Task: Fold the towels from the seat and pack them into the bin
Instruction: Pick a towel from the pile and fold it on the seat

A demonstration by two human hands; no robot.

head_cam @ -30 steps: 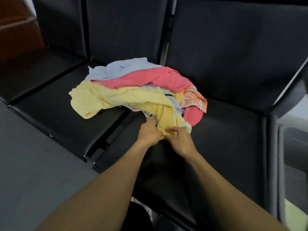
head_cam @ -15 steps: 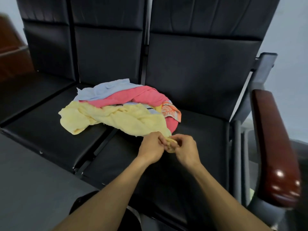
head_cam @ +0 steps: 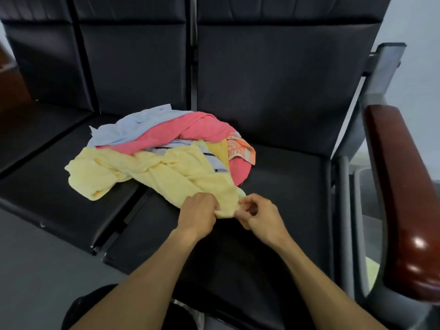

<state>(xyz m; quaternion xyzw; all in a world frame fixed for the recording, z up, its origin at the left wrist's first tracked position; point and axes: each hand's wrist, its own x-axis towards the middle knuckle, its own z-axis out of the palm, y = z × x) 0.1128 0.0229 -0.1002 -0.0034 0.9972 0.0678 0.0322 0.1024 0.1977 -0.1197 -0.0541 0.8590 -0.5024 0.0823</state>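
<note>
A heap of towels lies across two black seats (head_cam: 285, 186). A pale yellow towel (head_cam: 152, 170) is on top at the front, a pink towel (head_cam: 190, 132) behind it, a light blue towel (head_cam: 138, 122) at the back, and an orange patterned cloth (head_cam: 240, 148) at the right. My left hand (head_cam: 197, 213) pinches the near corner of the yellow towel. My right hand (head_cam: 259, 215) pinches the same corner edge from the right, fingers curled. No bin is in view.
A dark red wooden armrest (head_cam: 402, 198) on a grey metal frame (head_cam: 378, 82) stands at the right. More black seats (head_cam: 59, 177) run to the left. Grey floor (head_cam: 31, 270) lies at the lower left.
My hands have drawn the yellow towel's corner toward me off the heap and now hold it a little apart. The camera has tilted up, showing the armrest.
</note>
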